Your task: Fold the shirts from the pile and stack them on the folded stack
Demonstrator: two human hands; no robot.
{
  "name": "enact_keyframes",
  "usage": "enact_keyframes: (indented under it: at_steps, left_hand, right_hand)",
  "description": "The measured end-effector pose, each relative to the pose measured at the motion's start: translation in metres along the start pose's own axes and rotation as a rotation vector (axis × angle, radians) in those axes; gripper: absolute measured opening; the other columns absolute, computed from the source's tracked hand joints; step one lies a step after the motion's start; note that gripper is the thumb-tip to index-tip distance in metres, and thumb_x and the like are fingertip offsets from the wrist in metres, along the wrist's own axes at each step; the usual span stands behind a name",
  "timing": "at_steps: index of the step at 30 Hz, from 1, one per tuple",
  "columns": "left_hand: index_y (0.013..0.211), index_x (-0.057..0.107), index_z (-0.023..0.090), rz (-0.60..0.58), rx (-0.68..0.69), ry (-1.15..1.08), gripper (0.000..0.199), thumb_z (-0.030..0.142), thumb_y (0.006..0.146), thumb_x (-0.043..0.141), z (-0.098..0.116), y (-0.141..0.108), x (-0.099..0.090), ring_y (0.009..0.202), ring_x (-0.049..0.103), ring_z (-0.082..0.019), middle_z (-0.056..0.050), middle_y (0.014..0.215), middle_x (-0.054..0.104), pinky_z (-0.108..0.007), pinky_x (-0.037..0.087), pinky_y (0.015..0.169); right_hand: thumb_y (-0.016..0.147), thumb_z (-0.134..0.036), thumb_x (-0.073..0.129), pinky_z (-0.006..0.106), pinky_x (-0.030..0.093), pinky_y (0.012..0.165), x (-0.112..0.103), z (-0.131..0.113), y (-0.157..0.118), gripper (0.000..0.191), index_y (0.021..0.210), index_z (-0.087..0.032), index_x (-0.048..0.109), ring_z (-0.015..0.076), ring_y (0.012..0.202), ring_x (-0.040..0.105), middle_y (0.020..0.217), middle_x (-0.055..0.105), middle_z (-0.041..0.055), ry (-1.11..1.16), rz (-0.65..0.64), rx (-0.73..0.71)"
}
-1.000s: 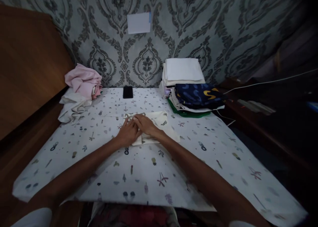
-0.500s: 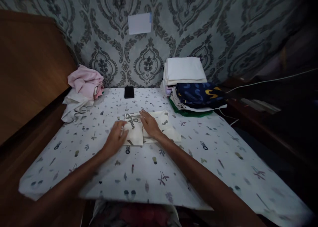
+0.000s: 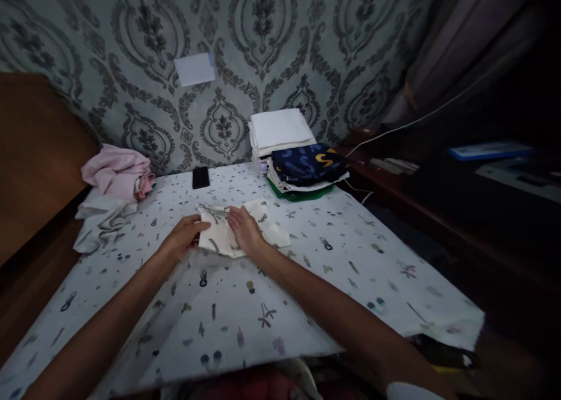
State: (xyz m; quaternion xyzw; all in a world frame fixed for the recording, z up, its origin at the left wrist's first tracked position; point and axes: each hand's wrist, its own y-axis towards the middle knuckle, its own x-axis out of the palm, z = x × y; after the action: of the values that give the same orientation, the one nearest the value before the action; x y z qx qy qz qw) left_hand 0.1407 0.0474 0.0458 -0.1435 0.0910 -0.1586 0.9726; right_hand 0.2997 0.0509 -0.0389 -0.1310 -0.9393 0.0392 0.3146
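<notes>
A cream cloth (image 3: 214, 240) with dark lettering lies partly folded on the table's patterned white cover. My left hand (image 3: 182, 236) holds its left edge, thumb on top and the fingers partly hidden beneath. That side of the fabric looks slightly raised and creased. Across the middle fold rests my right hand (image 3: 244, 229), its fingers stretched out and lying on the cloth. The lettered right part of the cloth spreads out flat beyond the right hand.
A black phone (image 3: 200, 177) lies near the wall. At the left is a crumpled pink and grey clothes pile (image 3: 114, 172). Folded white cloths (image 3: 280, 128) stand at the back, behind a navy patterned cloth (image 3: 302, 165). A white cable (image 3: 394, 129) runs at the right.
The view has swung right, so everything sits further left. My left hand now grips the cloth's left edge, which has risen and creased. The right hand stays on the cloth.
</notes>
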Motion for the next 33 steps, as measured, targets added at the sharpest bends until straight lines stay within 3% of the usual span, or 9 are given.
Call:
enact_keyframes:
  at_steps: [5,8,10,13,18,20,26,30,33]
  left_hand:
    - [0.105,0.062,0.017,-0.205,0.279,0.079,0.051,0.06,0.079,0.07,0.026,0.004,0.054,0.071,0.068,-0.019,-0.005,0.079,0.07,-0.027,0.053,0.059]
    - [0.113,0.061,0.018,-0.074,0.542,0.28,0.047,0.059,0.089,0.057,0.01,0.02,0.072,0.098,0.069,-0.025,-0.011,0.102,0.071,-0.036,0.057,0.081]
    - [0.123,0.059,0.019,0.036,0.639,0.448,0.049,0.057,0.094,0.048,-0.009,0.032,0.077,0.121,0.062,-0.028,-0.015,0.126,0.066,-0.043,0.051,0.1]
    - [0.143,0.048,0.018,0.014,0.622,0.659,0.059,0.056,0.099,0.038,-0.034,0.046,0.085,0.146,0.039,-0.03,-0.016,0.156,0.044,-0.048,0.03,0.12]
    - [0.155,0.033,0.017,-0.001,0.576,0.841,0.069,0.06,0.101,0.027,-0.051,0.053,0.103,0.156,0.013,-0.027,-0.015,0.167,0.022,-0.049,0.015,0.126]
    - [0.157,0.029,0.015,0.018,0.568,0.867,0.072,0.06,0.102,0.023,-0.051,0.053,0.108,0.156,0.01,-0.026,-0.015,0.168,0.019,-0.049,0.015,0.126]
    - [0.159,0.024,0.016,0.016,0.523,0.907,0.072,0.06,0.102,0.019,-0.047,0.05,0.113,0.156,0.006,-0.026,-0.015,0.168,0.015,-0.05,0.012,0.126]
    - [0.158,0.028,0.015,-0.03,0.553,0.931,0.071,0.059,0.103,0.019,-0.043,0.04,0.11,0.156,0.011,-0.028,-0.016,0.167,0.019,-0.054,0.012,0.125]
    - [0.158,0.028,0.016,-0.079,0.695,1.003,0.075,0.063,0.099,0.032,-0.045,0.025,0.108,0.155,0.015,-0.029,-0.017,0.166,0.023,-0.054,0.009,0.126]
  right_hand:
    - [0.098,-0.067,0.023,0.044,0.058,0.091,-0.028,-0.033,-0.007,0.066,0.115,-0.018,0.064,0.0275,0.106,0.068,0.106,0.073,0.0125,0.192,-0.111,0.155]
    - [0.096,-0.071,0.022,0.045,0.06,0.082,-0.042,-0.045,-0.019,0.071,0.119,-0.018,0.063,0.03,0.096,0.07,0.096,0.075,0.0104,0.259,-0.231,0.195]
    - [0.097,-0.071,0.022,0.046,0.06,0.082,-0.046,-0.048,-0.024,0.071,0.124,-0.018,0.062,0.0305,0.095,0.071,0.097,0.076,0.0102,0.279,-0.253,0.184]
    - [0.099,-0.066,0.017,0.046,0.059,0.084,-0.047,-0.051,-0.023,0.072,0.13,-0.018,0.06,0.0291,0.094,0.072,0.099,0.076,0.0103,0.297,-0.242,0.2]
    - [0.1,-0.067,0.023,0.041,0.059,0.086,-0.052,-0.05,-0.013,0.069,0.132,-0.018,0.061,0.0259,0.092,0.073,0.101,0.077,0.0092,0.276,-0.244,0.228]
    - [0.1,-0.067,0.027,0.04,0.059,0.086,-0.055,-0.049,-0.007,0.067,0.131,-0.019,0.061,0.0249,0.092,0.074,0.102,0.077,0.009,0.229,-0.218,0.226]
    - [0.103,-0.054,0.033,0.034,0.057,0.089,-0.059,-0.053,0.02,0.049,0.12,-0.02,0.065,0.0199,0.089,0.074,0.094,0.078,0.0048,0.048,0.094,0.099]
    - [0.098,-0.048,0.05,0.034,0.058,0.085,-0.068,-0.062,0.03,0.036,0.112,-0.02,0.067,0.0201,0.084,0.073,0.09,0.078,0.0035,0.021,0.062,0.066]
    - [0.085,-0.037,0.068,0.036,0.059,0.078,-0.076,-0.068,0.032,0.028,0.106,-0.018,0.068,0.0203,0.074,0.071,0.086,0.077,0.0036,-0.104,-0.044,0.033]
